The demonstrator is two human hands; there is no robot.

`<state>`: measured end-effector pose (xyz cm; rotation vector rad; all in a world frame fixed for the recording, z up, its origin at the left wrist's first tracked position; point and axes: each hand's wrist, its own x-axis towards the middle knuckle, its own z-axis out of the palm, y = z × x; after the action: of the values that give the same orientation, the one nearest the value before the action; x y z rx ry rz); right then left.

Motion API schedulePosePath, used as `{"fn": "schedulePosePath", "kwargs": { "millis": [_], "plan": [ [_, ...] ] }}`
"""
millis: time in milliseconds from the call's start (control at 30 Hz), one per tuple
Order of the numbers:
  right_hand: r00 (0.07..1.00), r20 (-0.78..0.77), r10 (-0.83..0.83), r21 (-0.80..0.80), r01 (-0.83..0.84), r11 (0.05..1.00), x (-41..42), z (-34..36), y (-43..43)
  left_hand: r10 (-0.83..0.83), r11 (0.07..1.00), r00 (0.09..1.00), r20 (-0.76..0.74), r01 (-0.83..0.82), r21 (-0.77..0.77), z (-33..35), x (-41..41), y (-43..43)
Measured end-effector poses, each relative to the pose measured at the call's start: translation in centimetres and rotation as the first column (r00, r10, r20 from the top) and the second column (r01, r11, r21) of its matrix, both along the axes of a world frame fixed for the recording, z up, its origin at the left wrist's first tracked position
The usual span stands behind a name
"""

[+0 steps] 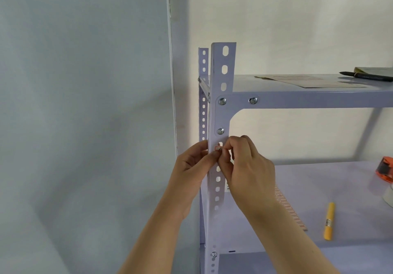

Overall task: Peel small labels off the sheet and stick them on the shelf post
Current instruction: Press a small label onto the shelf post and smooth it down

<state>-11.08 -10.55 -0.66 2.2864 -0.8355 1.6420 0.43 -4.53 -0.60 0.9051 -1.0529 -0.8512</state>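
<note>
The pale lilac shelf post runs upright through the middle of the head view, with a row of slots and bolts. A small red-edged label lies against the post's front face, just below a bolt. My right hand pinches the label's right end with thumb and forefinger. My left hand wraps the post's left edge, its thumb pressed on the post just under the label. A label sheet with red rows lies on the middle shelf, partly hidden behind my right forearm.
On the middle shelf lie a yellow marker and, at the right edge, an orange tape dispenser. The top shelf holds papers and a black pen. A white wall stands to the left.
</note>
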Motion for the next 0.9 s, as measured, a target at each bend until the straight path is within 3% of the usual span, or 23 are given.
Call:
{"fn": "schedulePosePath", "kwargs": {
  "millis": [167,400,900],
  "plan": [
    [0.992,0.081,0.1,-0.073,-0.095,0.993,-0.98,-0.46,0.02,0.004,1.0,1.0,0.011,-0.004,-0.01,-0.12,0.16,-0.04],
    [0.992,0.091,0.083,-0.16,-0.067,0.985,-0.86,-0.56,-0.35,-0.002,1.0,1.0,0.009,0.003,-0.007,-0.16,0.3,-0.04],
    [0.989,-0.043,0.144,0.059,-0.141,0.988,-0.99,0.25,-0.11,0.025,1.0,0.996,0.081,-0.025,0.004,-0.27,0.67,0.13]
  ]
}}
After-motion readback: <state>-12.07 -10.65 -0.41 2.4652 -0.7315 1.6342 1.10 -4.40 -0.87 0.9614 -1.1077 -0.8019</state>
